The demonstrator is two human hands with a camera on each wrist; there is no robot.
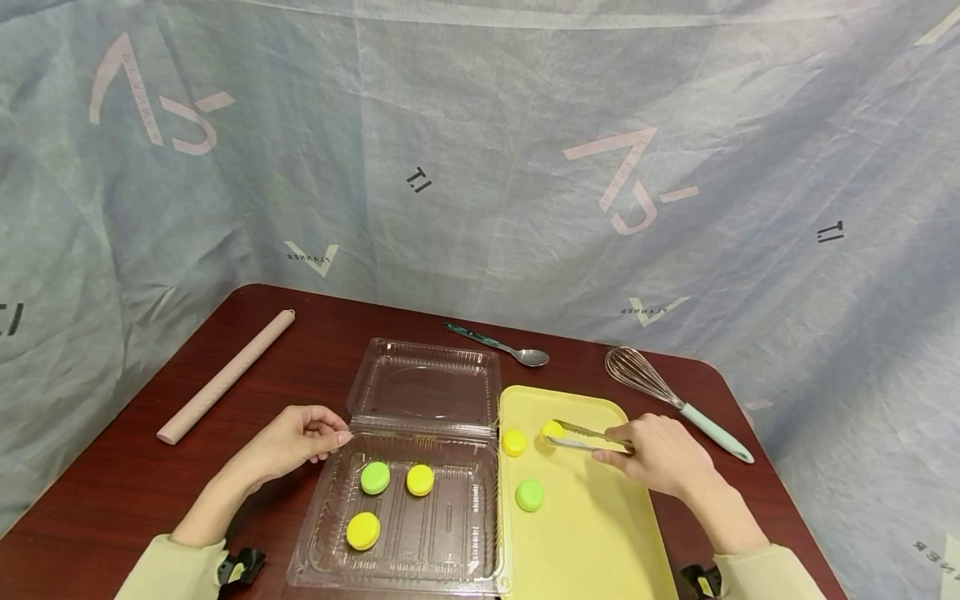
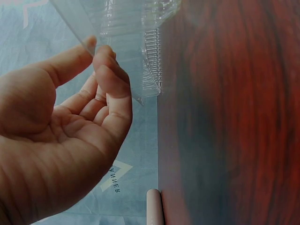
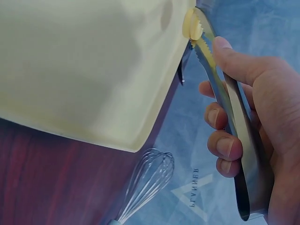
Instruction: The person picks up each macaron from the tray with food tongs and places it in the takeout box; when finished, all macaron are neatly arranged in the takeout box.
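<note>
My left hand (image 1: 303, 437) pinches the edge of a clear plastic clamshell box (image 1: 405, 567) between thumb and index finger, as the left wrist view shows. Inside the box's base lie a green macaron (image 1: 375, 477) and two yellow ones. Metal tongs (image 3: 239, 117) are gripped in my right hand (image 1: 663, 454) over the yellow tray (image 1: 592, 533). Between the tongs' toothed tips is a yellow macaron (image 3: 192, 24). Another yellow macaron (image 1: 513, 442) and a green one (image 1: 529, 495) lie along the tray's left side.
Behind the box lies a spoon (image 1: 531, 357) with a dark patterned handle. A whisk (image 1: 705, 425) is right of the tray, and a pink rolling pin (image 1: 225, 379) lies at the left of the dark wooden table (image 1: 292, 367). A printed cloth hangs behind.
</note>
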